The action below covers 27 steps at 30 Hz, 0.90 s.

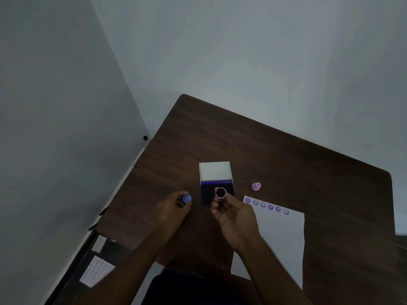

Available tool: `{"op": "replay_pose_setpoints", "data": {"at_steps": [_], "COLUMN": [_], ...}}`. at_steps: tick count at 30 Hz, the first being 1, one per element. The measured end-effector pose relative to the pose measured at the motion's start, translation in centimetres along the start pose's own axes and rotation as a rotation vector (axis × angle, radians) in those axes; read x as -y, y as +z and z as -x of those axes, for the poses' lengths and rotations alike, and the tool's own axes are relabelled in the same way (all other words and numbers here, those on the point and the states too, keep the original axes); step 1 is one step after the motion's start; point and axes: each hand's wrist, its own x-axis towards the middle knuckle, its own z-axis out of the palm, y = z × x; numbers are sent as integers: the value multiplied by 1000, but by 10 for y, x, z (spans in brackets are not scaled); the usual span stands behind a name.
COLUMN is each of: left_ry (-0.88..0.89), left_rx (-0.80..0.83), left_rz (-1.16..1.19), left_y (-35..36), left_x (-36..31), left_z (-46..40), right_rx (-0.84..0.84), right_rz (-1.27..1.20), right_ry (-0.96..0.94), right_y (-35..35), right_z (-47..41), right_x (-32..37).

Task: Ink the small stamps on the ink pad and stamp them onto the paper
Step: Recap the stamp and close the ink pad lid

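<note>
Dark wooden counter (275,155): six faces already printed on the paper (279,234), a pink stamp (221,193) is being gripped face-up over the ink pad (208,195) by the right hand (236,219), a blue one (187,198) being clutched by the left hand (174,209).

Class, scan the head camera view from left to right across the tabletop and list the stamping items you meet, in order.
blue stamp in the left hand → ink pad, open → pink stamp lying on the table → row of smiley prints on the paper.
</note>
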Motion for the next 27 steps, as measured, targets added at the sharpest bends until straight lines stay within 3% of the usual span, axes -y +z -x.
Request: {"op": "replay_pose_setpoints", "data": {"at_steps": [6, 14, 18, 27], "left_ry": [130, 145, 287, 306], "left_rx": [-55, 75, 55, 72], "left_rz": [183, 32, 116, 158], "left_y": [-16, -20, -32, -36], "left_x": [-35, -73, -90, -102], "left_z": [17, 16, 19, 21], "right_rx": [10, -37, -80, -104], "right_rz": [47, 189, 253, 283], "right_ry": [-50, -154, -162, -184], "right_y": [1, 8, 13, 14], "right_z": [-5, -3, -1, -5], "right_x": [0, -6, -4, -3]}}
